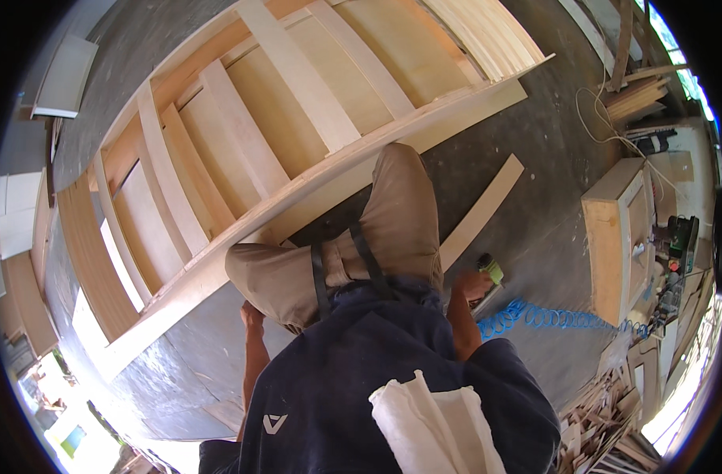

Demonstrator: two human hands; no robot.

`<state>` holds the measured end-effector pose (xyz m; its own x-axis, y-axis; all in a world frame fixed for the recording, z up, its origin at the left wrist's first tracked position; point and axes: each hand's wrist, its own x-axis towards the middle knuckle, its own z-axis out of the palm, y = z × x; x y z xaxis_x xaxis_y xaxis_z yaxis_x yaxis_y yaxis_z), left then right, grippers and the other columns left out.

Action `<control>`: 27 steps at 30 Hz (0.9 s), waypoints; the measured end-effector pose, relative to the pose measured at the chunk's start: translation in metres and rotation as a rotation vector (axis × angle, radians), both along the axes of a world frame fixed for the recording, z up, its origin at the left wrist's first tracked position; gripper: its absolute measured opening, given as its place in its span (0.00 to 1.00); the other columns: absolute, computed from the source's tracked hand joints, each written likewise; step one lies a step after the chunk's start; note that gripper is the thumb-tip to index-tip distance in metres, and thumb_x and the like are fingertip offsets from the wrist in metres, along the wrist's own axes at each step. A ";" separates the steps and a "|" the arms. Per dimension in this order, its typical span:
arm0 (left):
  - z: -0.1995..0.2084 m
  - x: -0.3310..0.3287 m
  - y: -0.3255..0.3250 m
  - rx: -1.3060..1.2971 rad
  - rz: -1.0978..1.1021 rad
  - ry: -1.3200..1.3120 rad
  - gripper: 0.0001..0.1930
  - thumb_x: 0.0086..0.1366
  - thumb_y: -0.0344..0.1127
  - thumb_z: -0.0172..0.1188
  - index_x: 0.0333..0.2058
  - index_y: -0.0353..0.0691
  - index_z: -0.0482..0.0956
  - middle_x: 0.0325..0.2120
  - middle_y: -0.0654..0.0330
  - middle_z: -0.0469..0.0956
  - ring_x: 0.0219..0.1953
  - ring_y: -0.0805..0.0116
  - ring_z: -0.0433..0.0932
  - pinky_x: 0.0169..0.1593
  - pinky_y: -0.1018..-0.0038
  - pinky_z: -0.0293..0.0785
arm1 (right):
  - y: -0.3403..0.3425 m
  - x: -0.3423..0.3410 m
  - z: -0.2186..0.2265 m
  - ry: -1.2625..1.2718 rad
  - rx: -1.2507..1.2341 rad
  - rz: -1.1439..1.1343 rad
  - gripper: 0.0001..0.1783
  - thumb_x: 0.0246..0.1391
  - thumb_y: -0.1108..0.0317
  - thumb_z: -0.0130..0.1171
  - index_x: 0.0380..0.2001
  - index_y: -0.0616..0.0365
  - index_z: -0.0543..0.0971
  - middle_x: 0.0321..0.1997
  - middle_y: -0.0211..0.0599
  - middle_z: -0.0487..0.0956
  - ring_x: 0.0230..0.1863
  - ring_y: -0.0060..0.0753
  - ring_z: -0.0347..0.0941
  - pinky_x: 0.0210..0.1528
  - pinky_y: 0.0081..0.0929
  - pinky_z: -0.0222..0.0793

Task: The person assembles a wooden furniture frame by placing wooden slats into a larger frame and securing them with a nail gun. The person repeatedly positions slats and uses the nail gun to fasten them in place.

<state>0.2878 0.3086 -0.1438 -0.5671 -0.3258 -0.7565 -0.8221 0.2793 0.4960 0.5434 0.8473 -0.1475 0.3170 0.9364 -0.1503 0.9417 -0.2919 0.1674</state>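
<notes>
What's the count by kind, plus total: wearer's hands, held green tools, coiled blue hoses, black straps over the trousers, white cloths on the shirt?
Left hand and right hand: 2
Held green tool: 1
Coiled blue hose: 1
Black straps: 2
White cloth: 1
Total: 7

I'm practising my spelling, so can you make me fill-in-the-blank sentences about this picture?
The green tool is in the person's ____ hand.
The coiled hose is coloured ____.
The big slatted frame is made of ____.

Missing words: right; blue; wood.
</notes>
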 end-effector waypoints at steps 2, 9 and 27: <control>0.006 0.007 0.013 0.040 0.050 0.038 0.16 0.64 0.42 0.58 0.43 0.37 0.80 0.31 0.60 0.80 0.28 0.67 0.79 0.33 0.70 0.76 | -0.008 -0.025 -0.013 0.130 -0.186 0.211 0.31 0.54 0.53 0.62 0.55 0.62 0.68 0.52 0.52 0.72 0.55 0.56 0.73 0.52 0.48 0.76; 0.001 0.037 -0.004 -0.007 0.274 0.279 0.17 0.63 0.32 0.60 0.49 0.32 0.75 0.32 0.60 0.79 0.30 0.69 0.78 0.30 0.74 0.76 | -0.013 -0.010 -0.081 0.318 -0.249 0.145 0.50 0.43 0.43 0.70 0.61 0.64 0.64 0.55 0.56 0.71 0.55 0.57 0.72 0.54 0.46 0.73; 0.156 -0.099 0.146 -0.466 0.077 1.394 0.16 0.62 0.21 0.59 0.49 0.36 0.75 0.49 0.53 0.75 0.49 0.60 0.76 0.48 0.70 0.75 | 0.076 -0.109 0.164 1.772 0.025 0.183 0.39 0.40 0.64 0.58 0.61 0.63 0.69 0.53 0.38 0.71 0.39 0.28 0.69 0.38 0.26 0.68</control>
